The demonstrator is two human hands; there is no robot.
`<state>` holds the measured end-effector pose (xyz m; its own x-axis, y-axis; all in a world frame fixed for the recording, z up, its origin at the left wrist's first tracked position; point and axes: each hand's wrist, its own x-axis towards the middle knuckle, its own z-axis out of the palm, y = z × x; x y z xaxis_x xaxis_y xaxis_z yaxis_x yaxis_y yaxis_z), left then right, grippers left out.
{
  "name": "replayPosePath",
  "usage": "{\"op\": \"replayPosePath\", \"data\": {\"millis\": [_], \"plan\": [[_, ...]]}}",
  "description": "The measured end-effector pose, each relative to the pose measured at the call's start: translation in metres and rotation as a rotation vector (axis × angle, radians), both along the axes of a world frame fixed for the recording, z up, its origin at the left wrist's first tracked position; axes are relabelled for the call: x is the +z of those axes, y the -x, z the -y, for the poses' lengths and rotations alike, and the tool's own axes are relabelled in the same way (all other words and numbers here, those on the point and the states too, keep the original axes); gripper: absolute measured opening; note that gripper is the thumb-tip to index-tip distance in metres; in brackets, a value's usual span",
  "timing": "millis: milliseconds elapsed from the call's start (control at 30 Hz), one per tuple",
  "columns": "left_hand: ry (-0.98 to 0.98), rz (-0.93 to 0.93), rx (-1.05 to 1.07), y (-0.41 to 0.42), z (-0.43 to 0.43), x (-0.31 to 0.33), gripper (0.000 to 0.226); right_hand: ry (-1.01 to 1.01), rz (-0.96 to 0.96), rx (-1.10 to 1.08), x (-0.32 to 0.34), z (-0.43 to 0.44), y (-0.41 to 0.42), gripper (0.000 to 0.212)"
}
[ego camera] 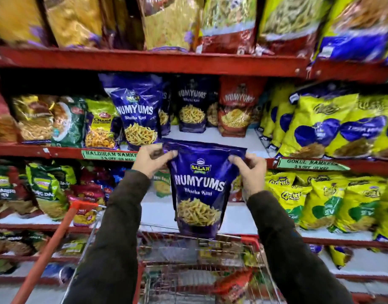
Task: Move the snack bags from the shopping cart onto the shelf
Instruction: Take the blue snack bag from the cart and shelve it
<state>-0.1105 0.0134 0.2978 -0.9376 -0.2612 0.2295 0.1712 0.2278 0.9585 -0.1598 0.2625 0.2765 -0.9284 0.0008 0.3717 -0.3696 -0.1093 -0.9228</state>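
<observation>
I had both hands, left (149,160) and right (250,170), pinching the purple Numyums bag (198,189) above the cart (202,266), a red packet (232,284) below them inside.

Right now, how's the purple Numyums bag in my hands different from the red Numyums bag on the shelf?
The held purple bag hangs in the air above the cart, pinched at its top corners by the left hand and right hand; the red bag stands on the shelf untouched. Purple versus red. Both are upright Numyums pouches.

A blue Numyums snack bag (199,187) hangs upright at frame centre, above the wire shopping cart (202,260), before the red shelf (63,151).
</observation>
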Motion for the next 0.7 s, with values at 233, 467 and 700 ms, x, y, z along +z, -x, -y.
{"op": "replayPosePath", "data": {"millis": [233, 467, 700], "plan": [[-0.217, -0.134, 0.027, 0.072, -0.023, 0.079, 0.021, 0.057, -0.042, 0.082, 0.096, -0.002, 0.065, 0.019], [-0.516, -0.054, 0.119, 0.146, -0.021, 0.102, 0.012, -0.013, -0.001, 0.112, 0.120, 0.018, 0.145, 0.013], [-0.453, -0.091, 0.286, 0.210, -0.009, 0.106, 0.038, 0.048, 0.136, 0.084, 0.128, 0.049, 0.215, 0.018]]}}
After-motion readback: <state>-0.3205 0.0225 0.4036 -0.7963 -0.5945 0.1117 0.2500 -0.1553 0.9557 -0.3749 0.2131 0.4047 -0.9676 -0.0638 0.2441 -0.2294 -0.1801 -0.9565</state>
